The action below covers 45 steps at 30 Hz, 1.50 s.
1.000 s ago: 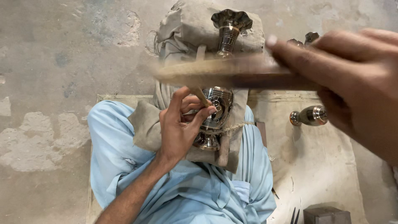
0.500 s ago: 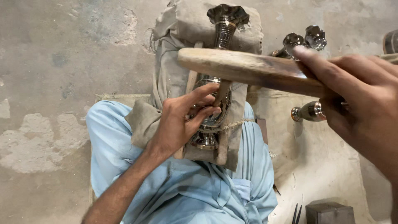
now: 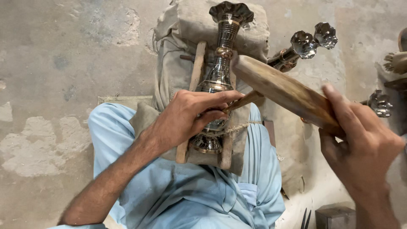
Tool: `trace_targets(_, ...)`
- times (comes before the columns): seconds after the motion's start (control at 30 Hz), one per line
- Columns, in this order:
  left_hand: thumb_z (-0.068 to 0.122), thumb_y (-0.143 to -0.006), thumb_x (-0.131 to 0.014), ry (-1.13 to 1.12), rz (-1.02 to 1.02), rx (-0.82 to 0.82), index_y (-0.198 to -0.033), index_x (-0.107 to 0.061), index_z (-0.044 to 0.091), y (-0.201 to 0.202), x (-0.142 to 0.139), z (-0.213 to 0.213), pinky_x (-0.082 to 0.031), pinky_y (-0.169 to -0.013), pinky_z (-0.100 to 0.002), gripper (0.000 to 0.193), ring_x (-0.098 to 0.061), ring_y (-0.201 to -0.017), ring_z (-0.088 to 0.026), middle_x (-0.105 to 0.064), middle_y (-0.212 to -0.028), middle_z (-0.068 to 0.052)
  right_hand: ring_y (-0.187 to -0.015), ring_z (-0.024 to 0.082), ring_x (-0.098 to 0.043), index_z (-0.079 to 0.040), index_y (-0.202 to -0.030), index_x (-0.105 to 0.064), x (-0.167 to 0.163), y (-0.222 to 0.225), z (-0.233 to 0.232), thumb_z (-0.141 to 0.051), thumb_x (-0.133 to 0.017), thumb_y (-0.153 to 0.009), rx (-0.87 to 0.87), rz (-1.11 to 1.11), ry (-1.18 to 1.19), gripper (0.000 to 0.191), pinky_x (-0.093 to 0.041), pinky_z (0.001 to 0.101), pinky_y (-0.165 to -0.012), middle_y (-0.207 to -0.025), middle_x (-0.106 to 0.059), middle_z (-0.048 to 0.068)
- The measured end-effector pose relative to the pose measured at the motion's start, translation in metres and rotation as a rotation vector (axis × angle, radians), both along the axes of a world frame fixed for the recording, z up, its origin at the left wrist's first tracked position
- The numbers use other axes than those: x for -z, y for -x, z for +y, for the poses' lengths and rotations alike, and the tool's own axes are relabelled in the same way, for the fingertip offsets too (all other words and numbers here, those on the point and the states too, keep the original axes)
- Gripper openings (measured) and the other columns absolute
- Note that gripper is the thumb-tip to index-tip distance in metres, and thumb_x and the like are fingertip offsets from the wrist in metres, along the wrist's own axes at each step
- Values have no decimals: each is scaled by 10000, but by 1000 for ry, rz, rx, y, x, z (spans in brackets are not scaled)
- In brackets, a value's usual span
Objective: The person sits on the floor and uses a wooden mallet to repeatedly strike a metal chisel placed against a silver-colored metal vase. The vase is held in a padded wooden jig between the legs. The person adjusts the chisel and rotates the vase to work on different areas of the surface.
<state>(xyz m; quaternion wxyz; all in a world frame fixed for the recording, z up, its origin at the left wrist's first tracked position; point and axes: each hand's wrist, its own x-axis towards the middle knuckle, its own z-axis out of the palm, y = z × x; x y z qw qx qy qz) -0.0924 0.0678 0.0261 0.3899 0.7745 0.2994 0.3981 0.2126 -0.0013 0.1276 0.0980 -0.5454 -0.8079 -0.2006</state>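
My left hand [image 3: 186, 118] is curled over the belly of a metal vase [image 3: 218, 80], fingers closed, pinching a thin wooden-handled tool [image 3: 243, 101] whose tip I cannot see against the metal. The vase lies on its side between two wooden rails [image 3: 196, 80], its fluted mouth [image 3: 231, 12] pointing away from me and its round foot [image 3: 206, 144] toward my lap. The rails rest on a padded cloth block [image 3: 178, 63] that sits across my legs, which are covered in light blue cloth [image 3: 178, 195]. A cord [image 3: 241, 126] runs across the near end of the rails.

My right hand [image 3: 360, 148] is wrapped shut around one end of a stout wooden mallet [image 3: 280, 89], thumb laid along its top. The mallet slants up and left; its rounded far end is just beside the neck of the vase and above the thin tool's handle. I cannot tell whether they touch.

Two more vases [image 3: 303, 44] of the same kind lie on the concrete floor [image 3: 63, 63] behind the mallet, with another fluted piece [image 3: 379, 103] at the right edge. A small dark block [image 3: 335, 216] sits at lower right.
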Motion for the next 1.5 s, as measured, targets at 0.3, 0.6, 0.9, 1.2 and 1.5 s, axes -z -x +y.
trace_targets(0.3, 65, -857, -735, -112, 77, 172, -1364, -637, 254, -5, 0, 13, -674, -808, -322, 551, -798, -898, -140, -794, -1172, -1, -713, 88, -641, -3, -1468, -535, 66, -31, -30, 55, -746, -882, 87, 651, -3, 626, -516, 281, -621, -1009, -707, 92)
trace_targets(0.6, -81, -811, -641, -351, 326, 261, -1395, -630, 286, -11, -8, 24, -647, -588, -351, 690, -745, -739, -144, -790, -1136, -12, -888, 238, -659, -78, -1384, -509, 150, -56, -61, 47, -699, -1004, -21, 813, -42, 442, -558, 320, -793, -1084, -626, 181)
trace_targets(0.9, 122, -860, -711, -83, 138, 266, -1400, -590, 214, -16, -13, 35, -678, -822, -362, 561, -778, -834, -128, -799, -1043, -10, -921, 264, -684, -45, -1449, -493, 125, -46, -52, -42, -805, -804, 136, 576, 281, 717, -570, 392, -742, -1108, -637, 186)
trace_targets(1.2, 86, -851, -689, -19, 333, 300, -1374, -622, 264, -21, -27, 37, -678, -740, -367, 557, -780, -844, -119, -804, -1022, 8, -922, 262, -681, 10, -1445, -488, 116, -45, -49, -27, -803, -869, 171, 748, 133, 658, -569, 341, -759, -1118, -658, 158)
trace_targets(1.5, 78, -879, -684, 22, 362, 249, -1373, -614, 295, -18, -18, 32, -680, -696, -339, 545, -767, -787, -110, -796, -1053, 15, -972, 185, -717, -26, -1430, -419, 102, -48, -41, 54, -709, -993, -22, 758, 61, 530, -616, 302, -806, -1147, -692, 161)
